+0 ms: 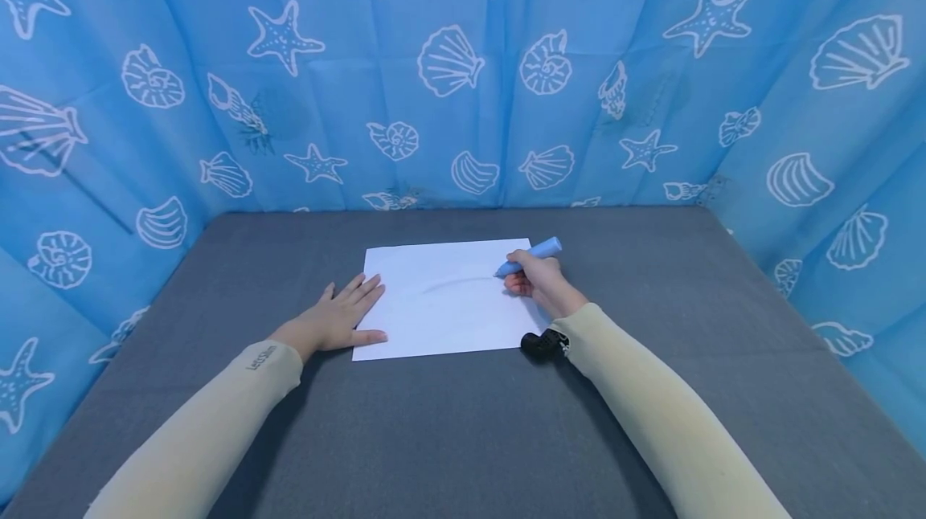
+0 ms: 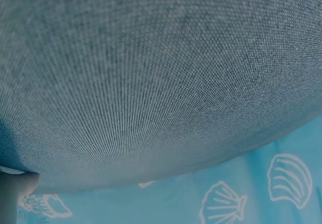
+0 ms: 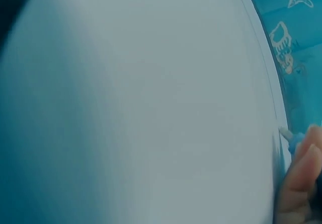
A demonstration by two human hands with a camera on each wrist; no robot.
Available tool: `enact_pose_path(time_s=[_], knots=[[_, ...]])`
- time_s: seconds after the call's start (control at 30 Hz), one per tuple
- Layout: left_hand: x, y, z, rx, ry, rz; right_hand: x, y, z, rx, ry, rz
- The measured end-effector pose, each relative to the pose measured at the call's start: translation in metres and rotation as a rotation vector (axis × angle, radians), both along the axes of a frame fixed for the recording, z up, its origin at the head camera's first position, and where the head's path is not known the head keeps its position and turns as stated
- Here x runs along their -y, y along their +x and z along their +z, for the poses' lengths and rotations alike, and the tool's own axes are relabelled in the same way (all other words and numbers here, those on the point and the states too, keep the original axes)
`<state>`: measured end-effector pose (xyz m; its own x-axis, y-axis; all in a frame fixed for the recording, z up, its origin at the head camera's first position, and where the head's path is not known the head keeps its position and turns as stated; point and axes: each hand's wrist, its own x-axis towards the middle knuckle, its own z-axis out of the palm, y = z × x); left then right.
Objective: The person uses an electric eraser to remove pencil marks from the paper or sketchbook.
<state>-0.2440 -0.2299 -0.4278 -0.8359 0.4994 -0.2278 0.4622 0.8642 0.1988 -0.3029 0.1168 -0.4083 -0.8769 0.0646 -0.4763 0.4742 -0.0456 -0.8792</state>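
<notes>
A white sheet of paper (image 1: pixel 441 318) lies flat on the grey cloth, with a faint curved line (image 1: pixel 456 284) across its upper part. My right hand (image 1: pixel 538 279) pinches a light blue marker (image 1: pixel 546 247) over the sheet's right side. The marker tilts up to the right, and its tip meets the paper at the line's right end. In the right wrist view the marker's tip (image 3: pixel 287 134) shows beside curled fingers (image 3: pixel 302 176). My left hand (image 1: pixel 340 318) rests with spread fingers on the sheet's left edge. Only a bit of that hand (image 2: pixel 22 186) appears in the left wrist view.
Grey cloth (image 1: pixel 448 431) covers the table around the sheet. A blue curtain (image 1: pixel 391 109) with white shells and starfish encloses its back and sides. A black wrist device (image 1: pixel 541 345) sits at the right cuff, over the paper's lower right corner.
</notes>
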Motion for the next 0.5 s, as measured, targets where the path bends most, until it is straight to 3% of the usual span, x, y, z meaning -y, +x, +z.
enact_pose_path(time_s=[0.5], knots=[[-0.002,0.0046,0.0078,0.002,0.0,0.003,0.0003,0.0012,0.0011,-0.003,-0.008,-0.009]])
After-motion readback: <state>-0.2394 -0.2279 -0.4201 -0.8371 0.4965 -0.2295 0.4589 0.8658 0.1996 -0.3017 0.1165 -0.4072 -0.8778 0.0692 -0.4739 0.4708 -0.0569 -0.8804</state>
